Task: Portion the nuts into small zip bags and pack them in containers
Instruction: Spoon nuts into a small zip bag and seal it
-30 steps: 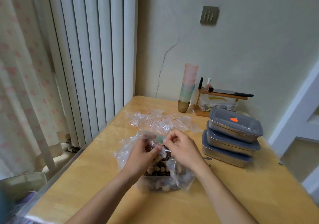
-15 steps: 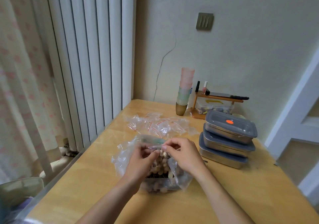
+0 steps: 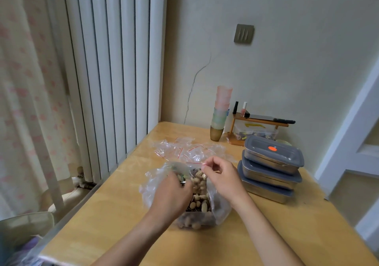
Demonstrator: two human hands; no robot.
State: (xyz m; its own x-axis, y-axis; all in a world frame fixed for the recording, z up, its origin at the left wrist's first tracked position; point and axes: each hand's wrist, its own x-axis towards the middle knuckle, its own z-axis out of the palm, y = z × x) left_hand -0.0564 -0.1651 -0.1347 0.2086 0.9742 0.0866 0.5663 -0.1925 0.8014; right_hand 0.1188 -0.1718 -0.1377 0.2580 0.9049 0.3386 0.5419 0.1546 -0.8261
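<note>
**Small zip bag held over the open nut bag, mid-desk**

On the wooden desk (image 3: pixel 114 214), near the middle and a little toward the near edge, sits a large clear bag of nuts (image 3: pixel 200 206), its mouth spread wide. The right hand (image 3: pixel 222 178) hovers above it, thumb and forefinger pinched together on the top edge of a small zip bag (image 3: pixel 198 180) that hangs down partly filled with nuts. The left hand (image 3: pixel 171 196) is inside the mouth of the large bag, fingers curled down among the nuts and pressed against the side of the small bag; it seems to be gripping some nuts, though its fingertips are hidden and blurred, so I cannot tell for sure.

Beyond the hands, toward the far edge, lies a loose pile of empty zip bags (image 3: pixel 184 152) with red seal strips. Toward the right edge stands a stack of three steel containers (image 3: pixel 270 171) with grey lids, the top one marked by an orange dot. At the far edge by the wall are a stack of plastic cups (image 3: pixel 220 114) and a small wooden rack (image 3: pixel 258 126).
</note>
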